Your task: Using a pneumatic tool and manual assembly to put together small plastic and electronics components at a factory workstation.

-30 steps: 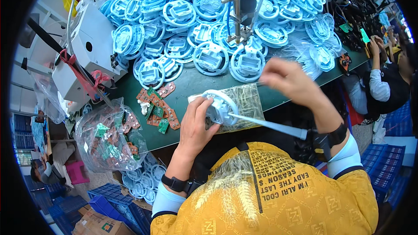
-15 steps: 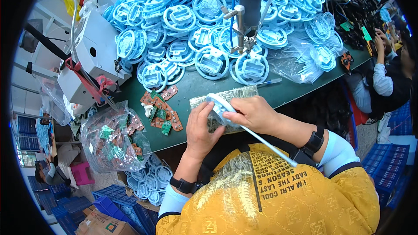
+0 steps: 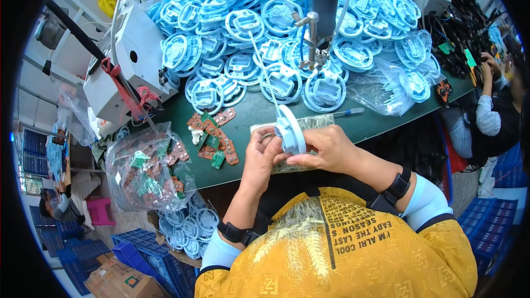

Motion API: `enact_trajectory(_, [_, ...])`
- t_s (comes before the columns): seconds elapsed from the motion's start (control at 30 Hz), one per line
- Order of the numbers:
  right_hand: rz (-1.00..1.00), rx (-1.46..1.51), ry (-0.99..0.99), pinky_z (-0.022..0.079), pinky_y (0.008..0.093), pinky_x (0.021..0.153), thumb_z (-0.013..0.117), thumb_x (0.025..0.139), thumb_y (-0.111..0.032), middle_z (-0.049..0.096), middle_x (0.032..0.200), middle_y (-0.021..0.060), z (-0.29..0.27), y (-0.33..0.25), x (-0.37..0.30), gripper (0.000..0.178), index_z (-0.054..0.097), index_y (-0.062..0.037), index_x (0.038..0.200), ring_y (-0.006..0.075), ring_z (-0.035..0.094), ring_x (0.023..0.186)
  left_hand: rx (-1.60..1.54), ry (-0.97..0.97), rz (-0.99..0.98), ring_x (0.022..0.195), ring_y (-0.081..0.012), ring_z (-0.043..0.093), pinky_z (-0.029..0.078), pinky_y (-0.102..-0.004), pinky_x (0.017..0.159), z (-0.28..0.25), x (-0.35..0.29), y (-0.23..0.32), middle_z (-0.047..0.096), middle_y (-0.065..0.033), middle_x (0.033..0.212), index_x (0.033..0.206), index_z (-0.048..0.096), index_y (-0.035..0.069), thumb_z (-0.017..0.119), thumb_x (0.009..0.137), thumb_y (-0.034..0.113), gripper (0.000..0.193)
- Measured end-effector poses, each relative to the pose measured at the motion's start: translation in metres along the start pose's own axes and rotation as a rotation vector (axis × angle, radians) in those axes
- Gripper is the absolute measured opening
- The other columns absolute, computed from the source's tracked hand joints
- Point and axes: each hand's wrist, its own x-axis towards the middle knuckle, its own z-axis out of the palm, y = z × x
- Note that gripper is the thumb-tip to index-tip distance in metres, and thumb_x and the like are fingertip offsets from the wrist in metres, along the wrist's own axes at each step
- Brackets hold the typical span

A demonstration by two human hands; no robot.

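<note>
A light blue round plastic part (image 3: 292, 130) is held on edge between my two hands, over the near edge of the table. A thin pale stick (image 3: 264, 72) runs from it up and away, toward the heap. My left hand (image 3: 258, 157) pinches the part's left side with thumb and fingers. My right hand (image 3: 331, 150) grips its right side, fingers closed. Beneath the hands lies a flat pad wrapped in clear tape (image 3: 323, 122), partly hidden by them. A big heap of similar blue round parts (image 3: 276, 80) lies just beyond.
A metal fixture (image 3: 313, 38) on a dark post stands over the heap. Brown and green circuit boards (image 3: 221, 142) lie at left, beside a clear bag of boards (image 3: 146, 174). A grey machine box (image 3: 130, 55) stands far left. A thin blue-tipped tool (image 3: 349, 112) lies right of the pad.
My hands have turned the blue part: its stick pointed toward me at lower right and now points away at upper left. The view has shifted slightly.
</note>
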Motion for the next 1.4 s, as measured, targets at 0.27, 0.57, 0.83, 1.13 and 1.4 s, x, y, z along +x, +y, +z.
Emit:
enact_trajectory(0.27, [0.047, 0.060, 0.088, 0.047, 0.0340, 0.053, 0.075, 0.085, -0.030, 0.063, 0.068, 0.0112, 0.003, 0.004, 0.005, 0.029, 0.066, -0.0025, 0.086, 0.0234, 0.061, 0.056, -0.290, -0.074, -0.062, 0.105, -0.0227, 0.065, 0.058, -0.0349, 0.083, -0.003, 0.001, 0.004, 0.060, -0.0136, 0.122, 0.138, 0.039, -0.001, 0.064, 0.095, 0.019, 0.054])
enact_trajectory(0.57, [0.595, 0.611, -0.030, 0.036, 0.0242, 0.049, 0.055, 0.100, -0.042, 0.052, 0.065, -0.0019, 0.007, 0.033, 0.016, 0.044, 0.064, -0.0026, 0.083, 0.0049, 0.045, 0.054, -0.253, -0.018, 0.134, 0.094, -0.0285, 0.071, 0.063, -0.0326, 0.074, -0.008, -0.010, 0.018, 0.069, -0.0160, 0.105, 0.119, 0.053, -0.002, 0.073, 0.085, 0.007, 0.041])
enact_trajectory(0.83, [0.573, 0.639, -0.073, 0.040, 0.0233, 0.048, 0.062, 0.095, -0.024, 0.055, 0.075, -0.0004, 0.020, 0.041, 0.011, 0.031, 0.057, -0.0049, 0.119, 0.0056, 0.051, 0.056, 0.451, 0.007, 0.371, 0.089, -0.0193, 0.070, 0.056, -0.0315, 0.077, -0.011, -0.024, 0.027, 0.070, -0.0112, 0.100, 0.102, 0.061, 0.000, 0.073, 0.084, 0.001, 0.022])
enact_trajectory(1.13, [0.410, 0.493, -0.115, 0.045, 0.0223, 0.063, 0.063, 0.090, -0.005, 0.061, 0.096, 0.0000, 0.019, 0.051, 0.011, 0.057, 0.044, -0.0136, 0.143, 0.0061, 0.055, 0.075, 1.306, -0.025, 0.855, 0.083, -0.0300, 0.063, 0.048, -0.0392, 0.071, -0.005, -0.037, 0.028, 0.065, -0.0105, 0.088, 0.097, 0.065, 0.006, 0.077, 0.070, 0.000, 0.030])
enact_trajectory(1.4, [0.212, 0.071, -0.342, 0.051, 0.0306, 0.067, 0.072, 0.083, -0.010, 0.064, 0.096, 0.0064, 0.020, 0.025, 0.005, 0.053, 0.053, -0.0094, 0.133, 0.0143, 0.061, 0.070, 1.159, 0.148, 0.627, 0.073, -0.0288, 0.062, 0.048, -0.0376, 0.068, -0.030, -0.085, 0.045, 0.063, -0.0111, 0.080, 0.103, 0.068, 0.004, 0.073, 0.081, 0.010, 0.023])
